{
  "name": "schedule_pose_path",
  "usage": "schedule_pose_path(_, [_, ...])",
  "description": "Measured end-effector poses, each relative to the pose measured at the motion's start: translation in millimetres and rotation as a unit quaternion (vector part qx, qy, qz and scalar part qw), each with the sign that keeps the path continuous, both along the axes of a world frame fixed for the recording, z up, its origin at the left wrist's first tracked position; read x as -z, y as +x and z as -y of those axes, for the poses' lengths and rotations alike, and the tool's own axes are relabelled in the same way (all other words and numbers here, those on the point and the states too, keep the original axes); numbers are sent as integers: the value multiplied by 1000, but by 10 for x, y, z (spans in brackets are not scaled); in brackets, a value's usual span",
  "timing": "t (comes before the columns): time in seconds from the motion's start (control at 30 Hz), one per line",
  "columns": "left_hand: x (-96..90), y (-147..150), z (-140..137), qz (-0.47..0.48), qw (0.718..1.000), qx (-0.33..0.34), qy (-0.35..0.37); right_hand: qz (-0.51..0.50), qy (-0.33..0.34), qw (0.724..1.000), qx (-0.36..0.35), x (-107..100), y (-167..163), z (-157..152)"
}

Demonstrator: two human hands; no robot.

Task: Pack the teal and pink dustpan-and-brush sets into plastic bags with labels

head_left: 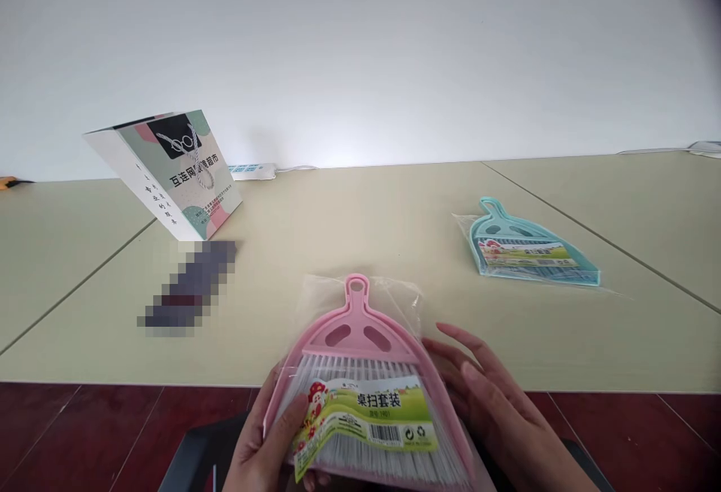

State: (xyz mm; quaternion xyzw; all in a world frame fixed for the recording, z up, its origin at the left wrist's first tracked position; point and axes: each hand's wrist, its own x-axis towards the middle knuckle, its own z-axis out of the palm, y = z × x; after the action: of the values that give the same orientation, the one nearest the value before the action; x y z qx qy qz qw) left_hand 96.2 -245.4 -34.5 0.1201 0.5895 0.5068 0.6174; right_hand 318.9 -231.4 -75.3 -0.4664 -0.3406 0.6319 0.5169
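A pink dustpan and brush set (360, 330) in a clear plastic bag faces me at the table's front edge, handle pointing away. A green and yellow paper label (388, 409) crosses its pale bristles. My left hand (267, 432) grips the lower left side, thumb over the label's end and fingers partly hidden underneath. Beside the pan's right edge is my right hand (496, 402), fingers stretched out and apart; whether its hidden fingertips touch the plastic I cannot tell. Farther right, a turquoise dustpan and brush set (529, 240) lies in its own clear wrapping.
A patterned paper gift bag (185, 176) with a rope handle stands at the left. In front of it lies a dark blurred-out object (191, 285). A white power strip (253, 171) rests along the wall behind the pale table (349, 221).
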Motion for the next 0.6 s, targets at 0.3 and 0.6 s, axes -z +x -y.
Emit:
schedule_pose_path(0.3, [50, 144, -110, -145, 985, 34, 91, 111, 207, 972, -11, 284, 76, 420])
schedule_pose_path(0.6, [106, 26, -103, -94, 974, 142, 150, 153, 218, 964, 14, 79, -54, 173])
